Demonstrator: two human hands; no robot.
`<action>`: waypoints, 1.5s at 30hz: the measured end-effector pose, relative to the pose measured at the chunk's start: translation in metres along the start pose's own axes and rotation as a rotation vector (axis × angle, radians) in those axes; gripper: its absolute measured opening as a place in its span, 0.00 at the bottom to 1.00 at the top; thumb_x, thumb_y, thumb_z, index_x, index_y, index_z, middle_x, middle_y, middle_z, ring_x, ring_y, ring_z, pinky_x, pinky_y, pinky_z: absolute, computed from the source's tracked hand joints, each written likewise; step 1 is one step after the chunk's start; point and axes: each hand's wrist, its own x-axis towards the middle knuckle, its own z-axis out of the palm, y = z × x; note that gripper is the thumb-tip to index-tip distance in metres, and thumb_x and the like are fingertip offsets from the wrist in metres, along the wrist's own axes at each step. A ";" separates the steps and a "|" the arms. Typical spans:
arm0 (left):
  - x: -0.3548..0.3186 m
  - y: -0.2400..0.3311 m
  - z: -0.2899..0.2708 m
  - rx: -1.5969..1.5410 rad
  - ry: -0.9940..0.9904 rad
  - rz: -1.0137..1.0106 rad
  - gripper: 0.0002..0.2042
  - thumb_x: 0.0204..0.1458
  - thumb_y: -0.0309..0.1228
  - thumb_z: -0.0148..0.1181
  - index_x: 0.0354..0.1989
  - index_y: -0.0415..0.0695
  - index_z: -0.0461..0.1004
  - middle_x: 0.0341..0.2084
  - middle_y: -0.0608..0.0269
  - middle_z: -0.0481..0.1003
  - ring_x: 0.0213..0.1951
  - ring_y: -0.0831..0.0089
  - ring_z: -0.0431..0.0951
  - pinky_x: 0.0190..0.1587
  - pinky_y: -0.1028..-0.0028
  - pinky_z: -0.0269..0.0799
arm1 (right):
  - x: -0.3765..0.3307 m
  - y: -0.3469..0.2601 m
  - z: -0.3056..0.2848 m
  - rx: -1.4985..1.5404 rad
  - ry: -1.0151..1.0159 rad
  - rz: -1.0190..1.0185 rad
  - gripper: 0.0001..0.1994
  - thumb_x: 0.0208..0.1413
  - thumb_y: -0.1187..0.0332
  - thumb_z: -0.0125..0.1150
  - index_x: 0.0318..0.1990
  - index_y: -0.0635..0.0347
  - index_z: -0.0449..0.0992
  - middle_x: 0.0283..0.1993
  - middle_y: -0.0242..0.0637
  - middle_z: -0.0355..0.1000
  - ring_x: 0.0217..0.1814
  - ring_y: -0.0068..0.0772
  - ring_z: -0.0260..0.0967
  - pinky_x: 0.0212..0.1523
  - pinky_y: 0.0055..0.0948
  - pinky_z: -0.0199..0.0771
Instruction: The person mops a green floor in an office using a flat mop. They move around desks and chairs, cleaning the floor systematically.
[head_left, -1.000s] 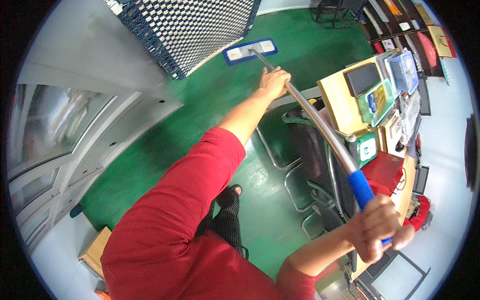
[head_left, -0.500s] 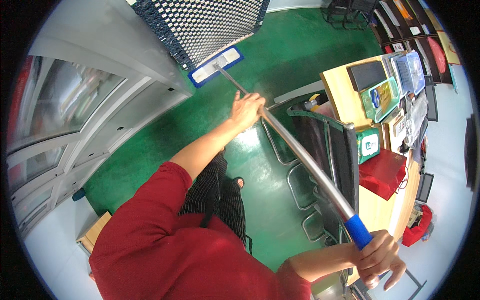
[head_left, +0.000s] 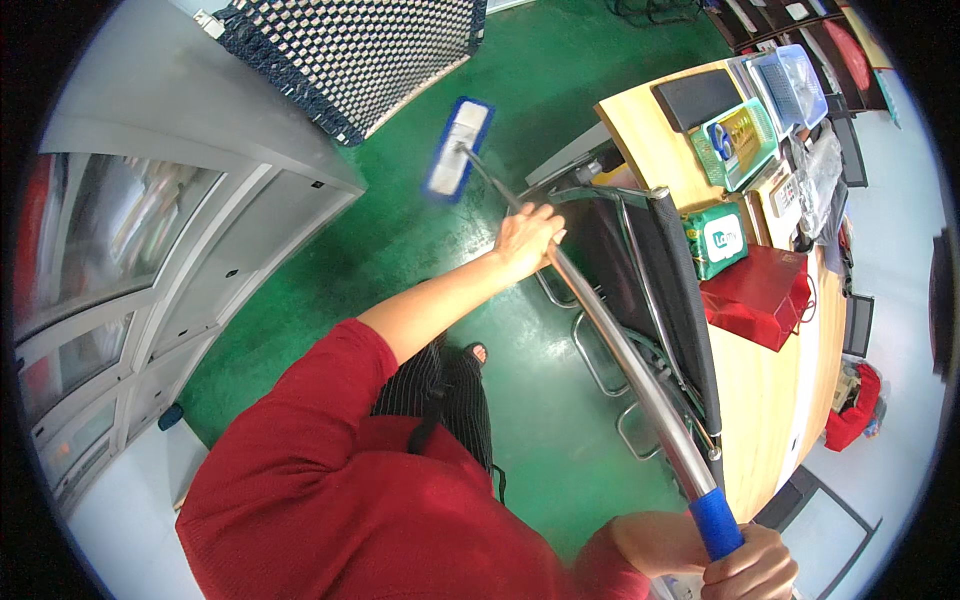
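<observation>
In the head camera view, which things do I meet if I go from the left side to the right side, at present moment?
Grey cabinet with glass panes → flat mop head → left hand → black chair → glossy red bag → far-right red item.

The white rectangular mop head (head_left: 460, 146) has blue edging; its long metal pole (head_left: 628, 360) is silver, its cylindrical grip (head_left: 717, 525) blue. The fringed cloth (head_left: 362, 58) is checkered navy and white.

Bright | glare on green floor (head_left: 545, 345) | edges bowed, corners black | mop head (head_left: 457, 162) slightly blurred
</observation>
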 end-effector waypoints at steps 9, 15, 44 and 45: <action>0.044 0.011 0.051 -0.100 0.065 0.046 0.13 0.45 0.41 0.59 0.20 0.44 0.68 0.23 0.60 0.71 0.31 0.57 0.75 0.35 0.61 0.72 | -0.001 0.009 -0.016 -0.039 -0.136 0.033 0.11 0.41 0.80 0.59 0.33 0.52 0.73 0.09 0.26 0.63 0.08 0.17 0.60 0.13 0.15 0.58; -0.021 0.049 0.047 -0.028 0.073 0.022 0.13 0.44 0.40 0.60 0.20 0.45 0.68 0.22 0.61 0.70 0.30 0.57 0.75 0.31 0.60 0.71 | -0.047 -0.048 -0.001 -0.065 -0.057 0.035 0.16 0.35 0.80 0.54 0.35 0.52 0.71 0.07 0.24 0.62 0.06 0.15 0.58 0.11 0.13 0.58; -0.359 0.267 0.114 -0.167 -0.173 -0.187 0.09 0.39 0.37 0.64 0.28 0.50 0.73 0.30 0.70 0.74 0.42 0.67 0.73 0.47 0.40 0.60 | -0.306 -0.302 0.086 0.134 0.449 -0.145 0.11 0.33 0.78 0.52 0.30 0.61 0.69 0.04 0.21 0.58 0.03 0.10 0.52 0.08 0.09 0.57; -0.377 0.254 0.102 -0.160 -0.144 -0.224 0.09 0.39 0.37 0.63 0.28 0.49 0.73 0.29 0.69 0.74 0.42 0.67 0.73 0.47 0.40 0.60 | -0.301 -0.291 0.094 0.197 0.426 -0.151 0.11 0.33 0.79 0.52 0.30 0.61 0.69 0.05 0.21 0.58 0.04 0.10 0.52 0.08 0.08 0.57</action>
